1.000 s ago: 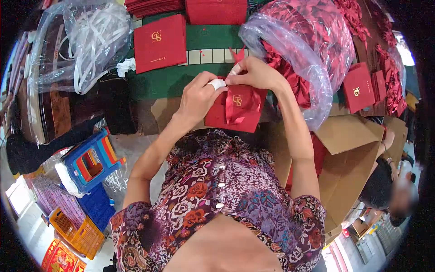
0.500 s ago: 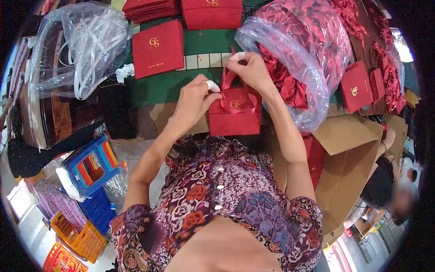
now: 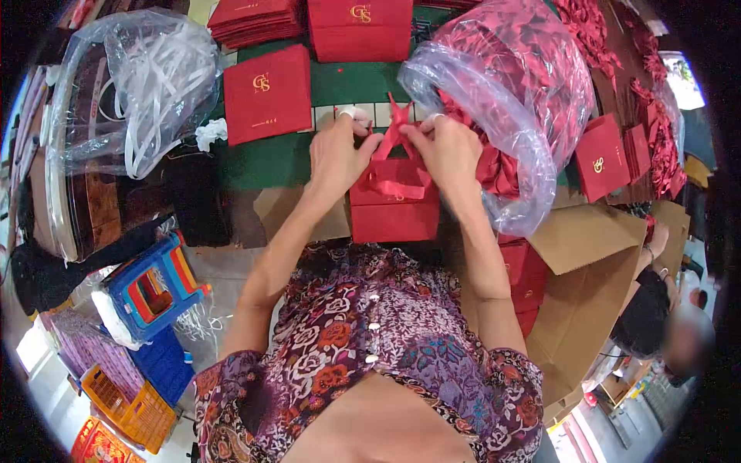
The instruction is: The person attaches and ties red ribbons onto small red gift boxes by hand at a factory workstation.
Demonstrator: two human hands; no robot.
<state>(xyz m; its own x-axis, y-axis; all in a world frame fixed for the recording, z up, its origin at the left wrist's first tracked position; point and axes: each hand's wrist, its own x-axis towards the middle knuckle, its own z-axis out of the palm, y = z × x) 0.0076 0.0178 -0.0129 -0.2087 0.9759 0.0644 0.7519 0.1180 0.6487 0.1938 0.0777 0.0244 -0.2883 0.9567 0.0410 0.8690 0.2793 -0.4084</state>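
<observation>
A small red paper gift bag (image 3: pixel 395 221) with a gold logo sits at the table's near edge in front of my body. Red ribbon (image 3: pixel 398 127) rises from its top edge and crosses over itself, and a loop of it hangs over the bag's front. Just left of the crossing, my left hand (image 3: pixel 338 158) is closed in a pinch on the ribbon, white tape round one finger. My right hand (image 3: pixel 451 154), also with a taped finger, pinches the ribbon from the right. The fingertips partly hide the ribbon ends.
A clear plastic bag of red ribbons (image 3: pixel 517 85) lies at right. Another plastic bag (image 3: pixel 139 85) holds white ribbons at left. More red bags (image 3: pixel 268 94) are stacked behind. An open cardboard box (image 3: pixel 590 309) stands at my right, with another person beyond it.
My left hand has moved forward, and my right hand has come down and slightly right. They are now level, either side of the ribbon, which now crosses above the bag.
</observation>
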